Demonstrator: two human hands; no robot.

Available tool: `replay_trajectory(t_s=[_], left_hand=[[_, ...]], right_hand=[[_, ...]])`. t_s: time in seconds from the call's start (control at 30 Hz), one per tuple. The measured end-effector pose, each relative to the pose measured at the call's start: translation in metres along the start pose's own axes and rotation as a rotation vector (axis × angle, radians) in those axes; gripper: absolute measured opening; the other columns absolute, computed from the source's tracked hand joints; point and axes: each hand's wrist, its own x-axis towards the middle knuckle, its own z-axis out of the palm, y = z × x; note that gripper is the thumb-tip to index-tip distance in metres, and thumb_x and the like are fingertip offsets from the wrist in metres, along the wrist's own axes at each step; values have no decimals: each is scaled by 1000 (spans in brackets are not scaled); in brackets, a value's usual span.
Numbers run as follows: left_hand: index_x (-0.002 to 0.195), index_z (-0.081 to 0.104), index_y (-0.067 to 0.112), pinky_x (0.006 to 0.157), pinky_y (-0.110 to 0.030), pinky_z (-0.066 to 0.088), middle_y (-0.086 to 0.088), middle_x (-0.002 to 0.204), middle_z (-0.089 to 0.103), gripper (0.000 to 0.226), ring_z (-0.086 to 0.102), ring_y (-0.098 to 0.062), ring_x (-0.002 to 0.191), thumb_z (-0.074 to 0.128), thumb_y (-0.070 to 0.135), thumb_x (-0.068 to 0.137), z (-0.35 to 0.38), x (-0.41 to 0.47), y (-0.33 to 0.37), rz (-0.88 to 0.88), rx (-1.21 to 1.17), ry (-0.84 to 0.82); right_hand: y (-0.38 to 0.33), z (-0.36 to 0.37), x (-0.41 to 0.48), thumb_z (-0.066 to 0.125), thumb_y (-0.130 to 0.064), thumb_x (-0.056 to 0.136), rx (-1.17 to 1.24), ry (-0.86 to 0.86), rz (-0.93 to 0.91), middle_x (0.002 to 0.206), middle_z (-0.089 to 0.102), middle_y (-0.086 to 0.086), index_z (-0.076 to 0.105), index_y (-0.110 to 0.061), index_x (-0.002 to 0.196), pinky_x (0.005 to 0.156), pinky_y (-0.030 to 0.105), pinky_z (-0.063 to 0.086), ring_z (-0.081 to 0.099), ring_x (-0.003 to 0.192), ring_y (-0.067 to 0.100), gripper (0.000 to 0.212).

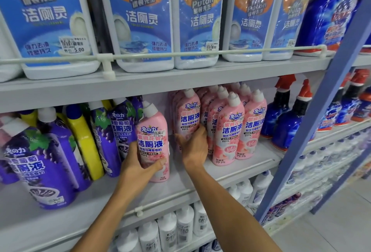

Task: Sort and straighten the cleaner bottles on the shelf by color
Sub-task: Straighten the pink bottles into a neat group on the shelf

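Observation:
On the middle shelf [230, 173] my left hand [138, 166] grips a lone pink cleaner bottle [153, 131] that stands upright between the purple and pink groups. My right hand [192, 144] wraps the lower part of another pink bottle [188, 115] at the left edge of a tight cluster of several pink bottles [230, 129]. Purple grape-label bottles [40, 163] stand and lean at the left, mixed with yellow bottles [84, 141]; one more purple bottle [120, 127] stands just behind my left hand.
Large white-and-blue toilet cleaner jugs [140, 20] fill the top shelf behind a white rail [160, 54]. Blue spray bottles with red triggers [289, 119] stand right of the pink group. A blue upright post [321, 115] divides the bays. White bottles [180, 227] line the shelf below.

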Motion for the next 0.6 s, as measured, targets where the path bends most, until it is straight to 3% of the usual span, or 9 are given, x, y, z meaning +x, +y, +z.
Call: replay_trajectory(t_s=[0.1,0.23,0.37,0.47,0.53,0.6], left_hand=[[117,57,32,85,-30,56,18,109,73,60,69,2,97,92,29,69,-8,2,-8,-20,-6,-31],[113,59,30,81,-26,55,16,106,74,53,69,4,94,91,27,71,-5,3,-6,-14,-16,-26],[114,59,29,77,-21,53,18,105,73,51,68,6,92,90,25,73,-1,5,-6,-6,-14,-16],[113,58,30,76,-22,56,19,104,72,50,69,5,92,89,23,74,4,4,-8,-11,-15,4],[112,57,27,76,-25,57,16,105,72,50,69,4,92,89,22,74,10,4,-8,-12,-23,32],[112,56,26,76,-26,56,15,105,72,50,69,3,91,89,23,74,18,4,-6,-8,-20,60]], right_hand=[[-1,-1,-2,86,-46,75,19,-5,4,132,59,13,42,-9,136,101,44,47,57,124,34,83],[-1,-5,-2,80,-48,81,50,-19,-23,133,57,14,42,-8,139,101,44,47,56,125,34,81],[10,-10,-2,47,-69,93,182,-94,-84,133,60,8,47,-13,139,103,47,50,59,122,28,72],[17,-31,0,34,-60,104,351,-196,-59,137,58,-6,53,-20,142,116,34,36,53,128,13,58],[23,-48,2,27,-59,106,470,-313,12,141,52,-13,49,-22,149,117,27,28,45,132,7,61],[32,-61,0,25,-74,98,566,-400,44,153,48,-11,43,-26,154,123,34,29,43,141,7,76]])
